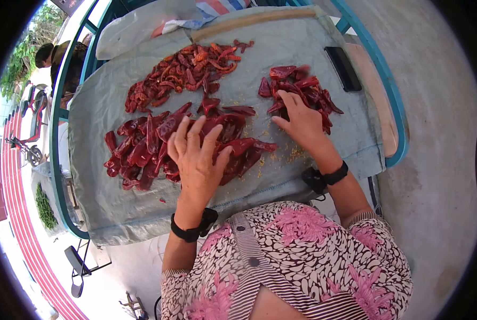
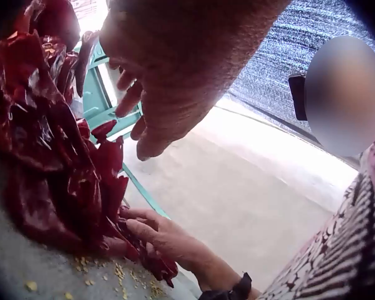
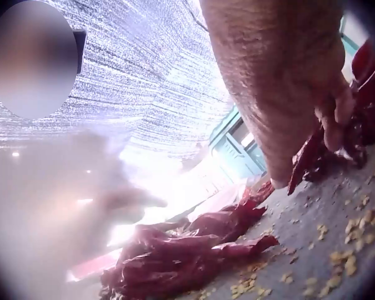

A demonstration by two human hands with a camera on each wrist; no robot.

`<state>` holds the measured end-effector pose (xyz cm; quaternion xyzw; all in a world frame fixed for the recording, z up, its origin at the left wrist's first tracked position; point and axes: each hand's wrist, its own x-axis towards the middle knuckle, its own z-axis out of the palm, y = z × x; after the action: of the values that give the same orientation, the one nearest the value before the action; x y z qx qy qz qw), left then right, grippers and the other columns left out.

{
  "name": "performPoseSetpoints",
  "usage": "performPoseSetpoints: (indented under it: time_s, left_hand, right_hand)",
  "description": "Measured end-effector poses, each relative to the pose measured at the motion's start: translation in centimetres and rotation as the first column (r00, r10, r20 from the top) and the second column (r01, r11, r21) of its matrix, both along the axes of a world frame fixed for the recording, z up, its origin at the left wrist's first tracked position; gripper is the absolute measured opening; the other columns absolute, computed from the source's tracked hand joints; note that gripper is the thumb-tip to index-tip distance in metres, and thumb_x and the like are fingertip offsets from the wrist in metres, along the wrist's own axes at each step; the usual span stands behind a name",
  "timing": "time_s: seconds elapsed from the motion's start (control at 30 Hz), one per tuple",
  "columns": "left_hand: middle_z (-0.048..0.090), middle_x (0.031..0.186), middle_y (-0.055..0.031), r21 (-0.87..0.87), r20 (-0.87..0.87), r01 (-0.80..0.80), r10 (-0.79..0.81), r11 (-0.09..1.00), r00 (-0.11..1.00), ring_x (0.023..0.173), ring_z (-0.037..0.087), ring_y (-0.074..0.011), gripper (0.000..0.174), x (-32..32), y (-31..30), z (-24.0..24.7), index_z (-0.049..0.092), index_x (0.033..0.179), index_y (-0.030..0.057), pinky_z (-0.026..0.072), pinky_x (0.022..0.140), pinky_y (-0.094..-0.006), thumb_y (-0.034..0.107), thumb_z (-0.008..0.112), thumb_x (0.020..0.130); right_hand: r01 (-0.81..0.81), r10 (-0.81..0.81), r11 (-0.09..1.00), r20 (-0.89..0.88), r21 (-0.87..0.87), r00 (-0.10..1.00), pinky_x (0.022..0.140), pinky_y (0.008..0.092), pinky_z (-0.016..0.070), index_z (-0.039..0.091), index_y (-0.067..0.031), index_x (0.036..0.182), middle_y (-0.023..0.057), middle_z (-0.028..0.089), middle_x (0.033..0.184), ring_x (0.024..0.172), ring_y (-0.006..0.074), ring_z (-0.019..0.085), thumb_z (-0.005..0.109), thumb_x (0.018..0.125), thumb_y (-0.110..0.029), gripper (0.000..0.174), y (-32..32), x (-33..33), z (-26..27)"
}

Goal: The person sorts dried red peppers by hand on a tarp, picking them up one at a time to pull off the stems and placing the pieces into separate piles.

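Note:
The left hand point(image 1: 198, 160) rests with spread, slightly bent fingers on a large pile of dark red dried peppers point(image 1: 142, 144) at the left front of the cloth-covered table. In the left wrist view that hand point(image 2: 175, 75) is beside the peppers point(image 2: 50, 156). The right hand point(image 1: 305, 122) touches a smaller pepper pile point(image 1: 316, 98) at the right, its fingers spread. In the right wrist view the right hand point(image 3: 287, 81) reaches down to peppers near the cloth. Whether either hand grips a single pepper cannot be told.
Smaller, wrinkled orange-red peppers point(image 1: 188, 72) lie at the back of the grey-green cloth point(image 1: 281, 186). A black phone point(image 1: 342, 69) lies at the right. Yellow seeds point(image 1: 297, 154) are scattered between the piles. A teal frame point(image 1: 396, 117) surrounds the table. Another person point(image 1: 62, 58) is at the far left.

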<state>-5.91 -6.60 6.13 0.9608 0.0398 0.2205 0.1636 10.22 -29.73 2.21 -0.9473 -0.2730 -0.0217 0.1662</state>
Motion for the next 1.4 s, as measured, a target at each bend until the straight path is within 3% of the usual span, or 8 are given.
performPoseSetpoints:
  time_s: [0.1,0.3,0.4,0.53,0.8,1.03,1.23,1.4]
  left_hand:
    - [0.051,0.153,-0.0104,0.073,-0.016,-0.019,0.020,0.997,1.000,0.151,0.033,-0.0389,0.060,0.2,1.0,-0.1,0.063,0.140,0.0165,0.0206,0.121,-0.0577,0.029,0.082,0.085]
    - [0.051,0.152,-0.0131,0.013,-0.029,0.011,-0.011,1.000,1.000,0.150,0.033,-0.0415,0.058,1.4,1.6,-3.4,0.062,0.142,0.0142,0.0197,0.122,-0.0574,0.040,0.076,0.092]
    - [0.055,0.149,-0.0134,0.051,-0.062,0.017,-0.014,0.999,0.998,0.149,0.036,-0.0390,0.052,1.7,1.5,-4.5,0.062,0.142,0.0130,0.0210,0.122,-0.0561,0.044,0.064,0.100]
    - [0.058,0.147,-0.0114,0.087,-0.068,0.017,-0.011,0.996,0.998,0.145,0.042,-0.0341,0.049,1.9,1.7,-5.7,0.062,0.142,0.0129,0.0229,0.122,-0.0520,0.046,0.053,0.106]
    - [0.058,0.147,-0.0083,0.103,-0.053,-0.017,0.022,0.995,0.998,0.142,0.046,-0.0289,0.051,2.1,1.8,-6.7,0.056,0.147,0.0119,0.0253,0.121,-0.0502,0.043,0.050,0.107]
    - [0.058,0.146,-0.0067,0.128,-0.057,-0.017,0.024,0.992,0.998,0.139,0.048,-0.0274,0.050,2.2,1.9,-6.8,0.056,0.145,0.0120,0.0267,0.120,-0.0493,0.042,0.052,0.106]
    - [0.058,0.145,-0.0066,0.097,-0.057,-0.024,0.030,0.995,0.998,0.138,0.048,-0.0275,0.048,2.2,1.9,-6.8,0.057,0.144,0.0121,0.0269,0.120,-0.0492,0.039,0.054,0.104]
    - [0.059,0.144,-0.0067,0.100,-0.069,-0.029,0.036,0.995,0.997,0.138,0.048,-0.0280,0.048,2.2,1.8,-6.6,0.057,0.144,0.0120,0.0269,0.120,-0.0491,0.039,0.054,0.105]
  right_hand:
    - [-0.014,0.010,0.997,-0.047,-0.081,0.999,0.079,0.0446,0.0577,0.055,-0.0172,0.139,0.0082,0.061,0.133,0.098,0.0357,0.070,0.071,0.087,-0.016,0.054,0.4,0.5,-0.2]
    - [-0.029,0.037,0.984,-0.039,0.177,0.999,0.078,0.0447,0.0569,0.065,-0.0131,0.124,0.0113,0.067,0.116,0.099,0.0358,0.069,0.070,0.084,-0.010,0.040,0.0,-0.1,-0.2]
    - [-0.115,0.149,0.902,-0.049,0.416,0.988,0.080,0.0377,0.0566,0.068,-0.0083,0.119,0.0106,0.068,0.107,0.093,0.0289,0.070,0.069,0.083,0.002,0.038,0.4,-2.1,1.7]
    - [-0.190,0.403,0.799,-0.273,0.570,0.874,0.082,0.0369,0.0555,0.066,-0.0100,0.123,0.0116,0.068,0.110,0.094,0.0278,0.069,0.070,0.088,-0.004,0.036,0.6,-3.8,2.2]
    - [-0.128,0.173,0.878,-0.056,0.461,0.983,0.076,0.0385,0.0565,0.066,-0.0101,0.125,0.0126,0.070,0.111,0.088,0.0306,0.071,0.071,0.091,-0.010,0.034,2.3,-1.4,2.5]
    - [-0.098,0.105,0.990,0.071,-0.097,0.992,0.073,0.0457,0.0550,0.059,-0.0164,0.133,0.0108,0.071,0.105,0.093,0.0333,0.071,0.072,0.089,-0.019,0.046,5.6,2.8,-0.9]
    - [-0.100,0.099,0.981,0.014,0.166,0.995,0.068,0.0475,0.0542,0.063,-0.0121,0.108,0.0113,0.069,0.091,0.085,0.0338,0.070,0.073,0.089,-0.024,0.025,5.6,0.5,2.1]
    - [-0.072,0.228,0.907,-0.342,0.415,0.912,0.073,0.0429,0.0554,0.064,-0.0131,0.121,0.0115,0.071,0.096,0.083,0.0324,0.070,0.074,0.091,-0.028,0.035,3.6,-3.2,5.9]
